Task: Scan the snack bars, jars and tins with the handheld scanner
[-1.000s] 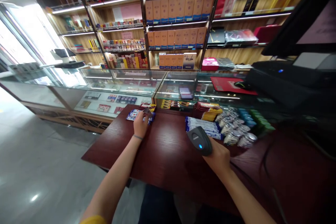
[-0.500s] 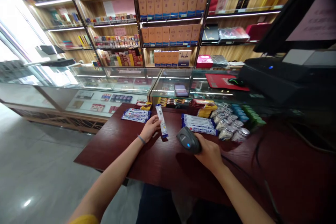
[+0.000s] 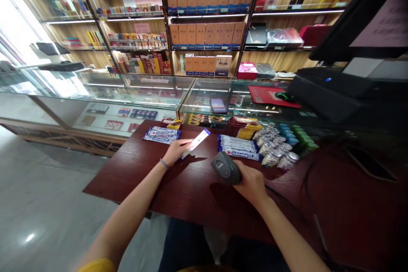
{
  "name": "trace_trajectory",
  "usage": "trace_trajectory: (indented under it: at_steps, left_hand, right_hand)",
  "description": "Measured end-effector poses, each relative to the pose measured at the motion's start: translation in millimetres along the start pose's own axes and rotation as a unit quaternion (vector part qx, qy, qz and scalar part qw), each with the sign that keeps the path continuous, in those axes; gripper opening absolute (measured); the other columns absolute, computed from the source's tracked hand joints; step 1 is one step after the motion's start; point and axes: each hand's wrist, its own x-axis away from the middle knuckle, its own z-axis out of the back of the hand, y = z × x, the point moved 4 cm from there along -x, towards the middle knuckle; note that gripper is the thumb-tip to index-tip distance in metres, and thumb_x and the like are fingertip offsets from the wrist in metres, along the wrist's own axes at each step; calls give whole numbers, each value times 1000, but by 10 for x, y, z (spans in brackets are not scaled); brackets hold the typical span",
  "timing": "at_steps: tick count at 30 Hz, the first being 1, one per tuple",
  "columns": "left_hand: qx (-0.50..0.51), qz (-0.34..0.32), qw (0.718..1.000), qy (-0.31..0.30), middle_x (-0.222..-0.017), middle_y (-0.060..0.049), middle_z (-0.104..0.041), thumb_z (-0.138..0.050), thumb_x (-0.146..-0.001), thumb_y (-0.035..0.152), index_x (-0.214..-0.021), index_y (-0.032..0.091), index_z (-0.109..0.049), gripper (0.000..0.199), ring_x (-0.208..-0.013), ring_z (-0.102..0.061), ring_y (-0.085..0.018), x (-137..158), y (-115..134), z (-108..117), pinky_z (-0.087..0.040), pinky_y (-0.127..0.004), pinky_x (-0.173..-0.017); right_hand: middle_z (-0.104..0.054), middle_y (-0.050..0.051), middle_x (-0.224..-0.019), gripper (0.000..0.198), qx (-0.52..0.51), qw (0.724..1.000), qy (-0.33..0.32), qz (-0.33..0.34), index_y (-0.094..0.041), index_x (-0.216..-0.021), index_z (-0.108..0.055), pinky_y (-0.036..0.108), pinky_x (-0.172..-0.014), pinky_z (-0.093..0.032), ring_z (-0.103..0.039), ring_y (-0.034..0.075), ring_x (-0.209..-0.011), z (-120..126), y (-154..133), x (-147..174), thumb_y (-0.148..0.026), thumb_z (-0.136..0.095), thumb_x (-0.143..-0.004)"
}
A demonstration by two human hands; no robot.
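Observation:
My left hand [image 3: 177,151] is closed on a slim white-and-blue snack packet [image 3: 198,142], held tilted above the dark red table [image 3: 191,191]. The packet's far end points up and to the right. My right hand [image 3: 252,180] is wrapped round the handle of a black barcode scanner [image 3: 227,167], whose head faces left toward the packet, apart from it. Left of the packet lies a small pile of similar blue-and-white packets [image 3: 162,134]. A neat row of more such packets [image 3: 238,147] lies just behind the scanner.
Several small jars [image 3: 278,149] and a stack of yellow-and-brown packs [image 3: 245,127] stand at the back right. A glass display counter [image 3: 143,93] runs behind the table. A monitor [image 3: 360,21] looms at right, and the scanner's cable [image 3: 287,205] trails across the table.
My left hand has turned the packet from nearly upright to slanting up and right, moving slightly left. The blue light on the scanner no longer shows. The view has shifted a little.

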Motion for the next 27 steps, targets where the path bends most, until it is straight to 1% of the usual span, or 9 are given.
trace_trajectory:
  at_steps: [4,8,10,13,15,18,20,24,27]
  left_hand:
    - [24,12,1000,2,-112,-7,-73,-66,-80,46,-117,16,-70,48,-96,-66,-24,-28,-74,1,-51,-33,-84]
    - [38,-19,999,20,-110,-8,-72,-65,-82,47,-121,16,-65,50,-93,-66,-21,-55,-90,-22,-52,-30,-78]
    - [8,-45,998,37,-103,-7,-72,-63,-83,46,-114,16,-65,43,-89,-66,-20,-57,-67,-63,-52,-29,-76]
    - [-109,-122,986,42,-94,-5,-71,-59,-87,41,-102,18,-67,28,-84,-64,-18,-31,35,-209,-51,-29,-75]
    - [-208,-199,958,11,-93,-5,-69,-57,-90,36,-99,20,-66,21,-85,-62,-18,13,141,-395,-50,-31,-78]
    - [-324,-300,896,-54,-92,-6,-67,-50,-95,29,-97,20,-65,17,-91,-59,-19,99,291,-756,-48,-33,-83]
    - [-378,-345,855,-81,-92,-6,-65,-45,-97,26,-97,20,-63,20,-91,-58,-19,137,365,-1000,-47,-33,-83]
    - [-471,-386,788,-93,-89,-8,-63,-43,-98,24,-94,19,-63,21,-87,-56,-20,108,431,-1422,-46,-33,-78]
    - [-515,-390,758,-89,-95,-9,-63,-47,-96,22,-97,19,-62,16,-89,-55,-22,17,442,-1648,-46,-35,-76]
  right_hand:
    - [-71,2,-74,36,-4,1000,6,-11,-16,-107,-58,25,-59,-43,-67,17,-63,-11,29,14,-17,-52,-72]
    - [-72,3,-74,37,21,999,25,-25,-16,-110,-58,25,-60,-44,-67,18,-63,-1,87,26,-19,-53,-74]
    - [-71,3,-73,34,49,997,52,-42,-16,-108,-59,25,-60,-44,-67,18,-63,34,147,34,-21,-53,-75]
    - [-71,4,-70,29,95,985,100,-105,-16,-105,-61,25,-59,-44,-67,19,-63,114,300,62,-26,-55,-78]
    - [-71,4,-70,30,120,972,124,-158,-16,-106,-61,25,-58,-43,-67,20,-62,174,425,91,-31,-58,-79]
    - [-71,6,-71,35,154,950,149,-229,-16,-106,-61,27,-55,-42,-66,21,-59,262,600,143,-38,-61,-79]
    - [-71,6,-72,38,169,936,160,-262,-16,-107,-61,28,-53,-41,-65,22,-58,312,689,174,-41,-62,-78]
    - [-71,6,-71,40,174,924,182,-289,-16,-107,-61,28,-53,-42,-66,23,-58,393,787,214,-43,-63,-77]
    - [-71,7,-73,41,161,921,196,-295,-16,-109,-60,29,-53,-42,-66,23,-58,441,822,229,-43,-63,-79]
